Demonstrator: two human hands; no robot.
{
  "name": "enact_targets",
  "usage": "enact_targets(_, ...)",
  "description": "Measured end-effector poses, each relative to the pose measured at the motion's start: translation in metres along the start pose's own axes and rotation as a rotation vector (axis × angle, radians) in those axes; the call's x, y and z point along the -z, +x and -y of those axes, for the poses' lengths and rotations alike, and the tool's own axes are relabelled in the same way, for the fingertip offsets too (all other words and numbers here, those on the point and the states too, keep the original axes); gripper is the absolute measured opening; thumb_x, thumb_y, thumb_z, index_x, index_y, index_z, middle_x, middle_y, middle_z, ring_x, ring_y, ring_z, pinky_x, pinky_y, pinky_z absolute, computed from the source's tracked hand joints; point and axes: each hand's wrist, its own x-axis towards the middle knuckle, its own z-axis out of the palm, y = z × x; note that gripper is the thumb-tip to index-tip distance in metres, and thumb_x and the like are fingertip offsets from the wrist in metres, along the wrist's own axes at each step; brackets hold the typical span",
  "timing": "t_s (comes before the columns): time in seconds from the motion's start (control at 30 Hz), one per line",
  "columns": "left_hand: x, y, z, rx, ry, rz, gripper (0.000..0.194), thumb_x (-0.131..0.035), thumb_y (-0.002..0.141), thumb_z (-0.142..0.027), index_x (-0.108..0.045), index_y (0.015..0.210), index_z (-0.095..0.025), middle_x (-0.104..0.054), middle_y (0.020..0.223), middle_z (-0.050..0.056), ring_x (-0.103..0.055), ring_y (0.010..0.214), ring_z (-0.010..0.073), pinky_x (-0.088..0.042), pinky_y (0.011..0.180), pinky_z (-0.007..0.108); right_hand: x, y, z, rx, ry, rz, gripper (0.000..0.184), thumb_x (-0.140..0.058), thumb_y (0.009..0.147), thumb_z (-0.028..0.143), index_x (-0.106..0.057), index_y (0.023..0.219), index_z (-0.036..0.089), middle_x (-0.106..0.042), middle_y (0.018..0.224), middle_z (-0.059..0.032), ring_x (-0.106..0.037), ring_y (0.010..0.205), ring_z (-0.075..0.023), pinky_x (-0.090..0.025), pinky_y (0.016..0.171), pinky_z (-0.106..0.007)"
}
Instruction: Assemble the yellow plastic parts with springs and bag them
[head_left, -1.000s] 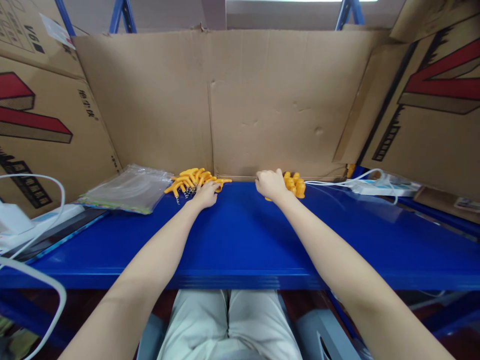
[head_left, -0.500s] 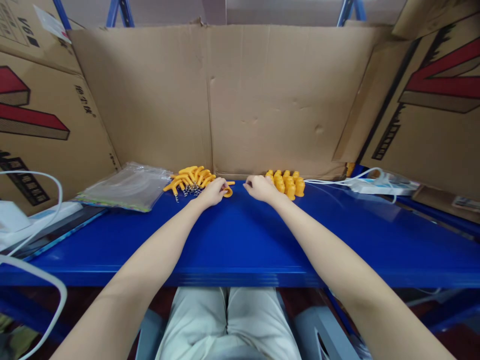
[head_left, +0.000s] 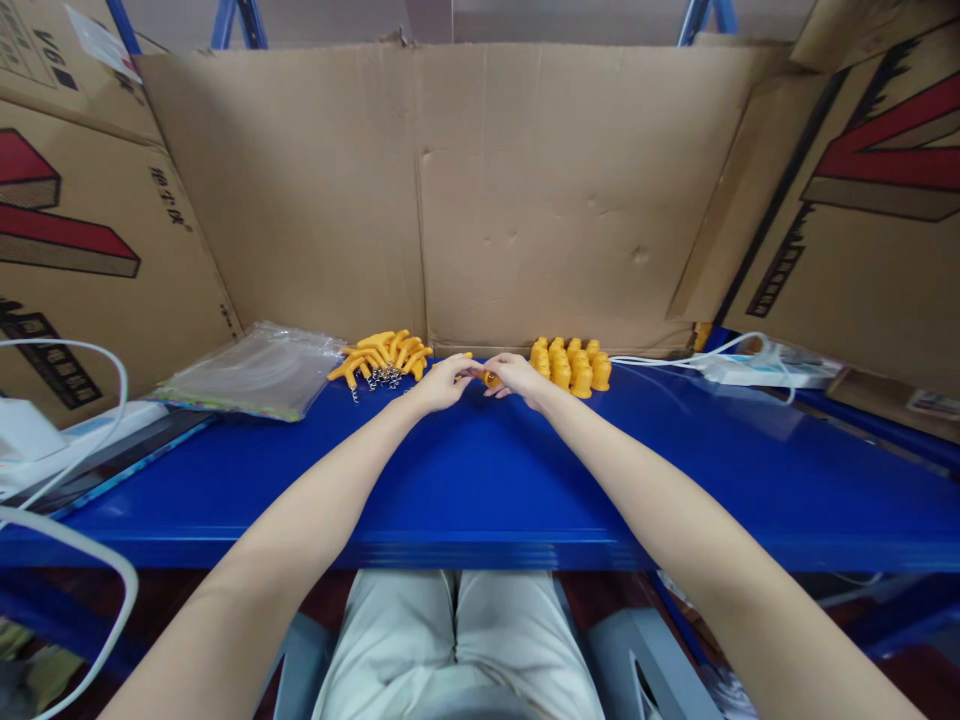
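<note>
- Blue tabletop point(head_left: 480, 480) stretches from the hands to its front edge; cardboard panel point(head_left: 555, 200) closes the back.
- Left hand point(head_left: 442, 385): fingers bent, grip hidden, cannot tell what they pinch.
- Right hand point(head_left: 517, 376): fingers curled around small orange piece point(head_left: 492, 379), mostly covered, between the hands.
- Orange handles with metal spirals point(head_left: 381, 358) left, orange caps point(head_left: 571, 367) right.

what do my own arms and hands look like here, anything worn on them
Both arms are bare along all that shows, with no sleeves in view. The left hand and the right hand wear no gloves, and I see no watch or bracelet at either wrist. Rings or nail details are too small to tell.
</note>
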Motion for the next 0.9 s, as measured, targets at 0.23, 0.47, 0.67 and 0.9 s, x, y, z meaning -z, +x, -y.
enact_targets(0.23, 0.028, -0.010, -0.006, 0.201, 0.517, -0.112, 0.046, -0.052, 0.079, -0.008, -0.056, 0.123, -0.020, -0.040, 0.144, 0.012, -0.041, 0.132, 0.0282, -0.036, 0.107, 0.046, 0.002, -0.003, 0.009, 0.201, -0.014, 0.004, 0.017, -0.056, 0.084, 0.010, -0.061, 0.100, 0.011, -0.069, 0.087, -0.0069, -0.061, 0.061, -0.0084, -0.045, 0.053, -0.018)
enact_targets(0.47, 0.050, -0.011, -0.023, 0.380, 0.599, -0.141, 0.044, -0.047, 0.085, -0.017, -0.054, 0.128, -0.024, -0.058, 0.116, 0.010, -0.058, 0.108, 0.0248, -0.047, 0.091, 0.037, 0.006, 0.000, 0.006, 0.638, -0.505, 0.005, 0.028, -0.059, 0.082, 0.014, -0.065, 0.109, 0.012, -0.068, 0.105, -0.0098, -0.062, 0.095, -0.0195, -0.046, 0.089, -0.033)
enact_targets(0.67, 0.048, -0.005, -0.030, 0.375, 0.481, -0.184, 0.036, -0.055, 0.079, -0.020, -0.060, 0.114, -0.025, -0.065, 0.110, 0.004, -0.059, 0.104, 0.0219, -0.045, 0.092, 0.035, 0.014, -0.008, 0.008, 0.807, -1.003, -0.163, 0.038, -0.044, 0.088, 0.008, -0.055, 0.124, 0.012, -0.060, 0.115, -0.0140, -0.055, 0.104, -0.0234, -0.040, 0.089, -0.035)
enact_targets(0.9, 0.043, -0.002, -0.019, 0.436, 0.257, -0.150, 0.026, -0.062, 0.071, -0.023, -0.066, 0.096, -0.020, -0.067, 0.079, 0.001, -0.062, 0.075, 0.0189, -0.050, 0.074, 0.032, 0.019, -0.016, 0.012, 0.869, -1.216, -0.239, 0.030, -0.039, 0.094, 0.018, -0.058, 0.117, 0.012, -0.061, 0.112, -0.0153, -0.051, 0.106, -0.0272, -0.029, 0.088, -0.037)
